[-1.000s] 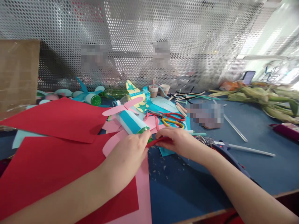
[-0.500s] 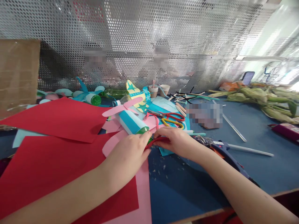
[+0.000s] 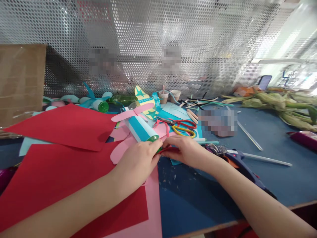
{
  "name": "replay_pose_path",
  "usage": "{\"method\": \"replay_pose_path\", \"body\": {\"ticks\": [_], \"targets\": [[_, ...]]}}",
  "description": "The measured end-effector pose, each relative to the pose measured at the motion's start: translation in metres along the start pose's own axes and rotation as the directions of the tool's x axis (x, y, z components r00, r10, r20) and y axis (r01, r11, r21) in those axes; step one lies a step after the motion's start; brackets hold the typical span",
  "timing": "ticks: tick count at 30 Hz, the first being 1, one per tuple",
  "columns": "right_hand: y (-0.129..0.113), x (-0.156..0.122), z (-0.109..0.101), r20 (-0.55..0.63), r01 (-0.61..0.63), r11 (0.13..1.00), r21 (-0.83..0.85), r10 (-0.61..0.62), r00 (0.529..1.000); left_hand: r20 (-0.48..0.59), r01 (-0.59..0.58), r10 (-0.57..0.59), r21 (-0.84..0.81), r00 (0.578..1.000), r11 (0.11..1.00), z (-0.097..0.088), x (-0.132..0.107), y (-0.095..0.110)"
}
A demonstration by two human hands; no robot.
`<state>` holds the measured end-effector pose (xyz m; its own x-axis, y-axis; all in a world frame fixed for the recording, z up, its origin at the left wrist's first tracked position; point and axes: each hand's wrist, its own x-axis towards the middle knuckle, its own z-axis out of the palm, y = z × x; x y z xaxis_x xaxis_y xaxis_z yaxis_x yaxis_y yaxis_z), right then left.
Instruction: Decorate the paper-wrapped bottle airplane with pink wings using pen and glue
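A bottle plane wrapped in blue and white paper with pink wings lies on the table, its green cap toward me. My left hand and my right hand meet at the cap. Both pinch a narrow red paper strip that runs between them just below the cap. The fingers of each hand are closed on the strip. Pink paper lies under my left wrist.
Large red paper sheets cover the left of the blue table. Scissors with red and yellow handles lie behind my hands. A blue glue gun sits under my right forearm. More bottle planes, cups, sticks and corn husks lie farther back before a perforated metal screen.
Both hands stay at the bottle cap and keep hold of the red strip; they have drawn slightly closer together. The view has shifted a little.
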<state>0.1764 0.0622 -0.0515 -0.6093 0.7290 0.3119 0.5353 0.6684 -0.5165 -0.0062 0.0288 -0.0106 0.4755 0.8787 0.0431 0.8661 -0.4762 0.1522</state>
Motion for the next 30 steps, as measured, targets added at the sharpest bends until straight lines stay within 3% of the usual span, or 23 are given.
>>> {"method": "replay_pose_path", "body": {"ticks": [6, 16, 30], "targets": [[0.0009, 0.0007, 0.0012, -0.003, -0.015, 0.999, 0.029, 0.015, 1.000, -0.007, -0.013, 0.013, 0.003, 1.000, 1.000, -0.0025, -0.0007, 0.0014], [-0.0030, 0.0025, 0.0014, -0.028, 0.002, 1.000, 0.003, -0.001, 1.000, -0.002, 0.063, -0.063, 0.014, 0.998, 0.998, -0.0060, -0.0006, -0.0054], [-0.0017, 0.0026, 0.0030, -0.036, 0.060, 0.998, -0.008, -0.060, 0.998, 0.012, 0.007, -0.007, 0.038, 1.000, 0.999, -0.0076, -0.0006, -0.0051]]}}
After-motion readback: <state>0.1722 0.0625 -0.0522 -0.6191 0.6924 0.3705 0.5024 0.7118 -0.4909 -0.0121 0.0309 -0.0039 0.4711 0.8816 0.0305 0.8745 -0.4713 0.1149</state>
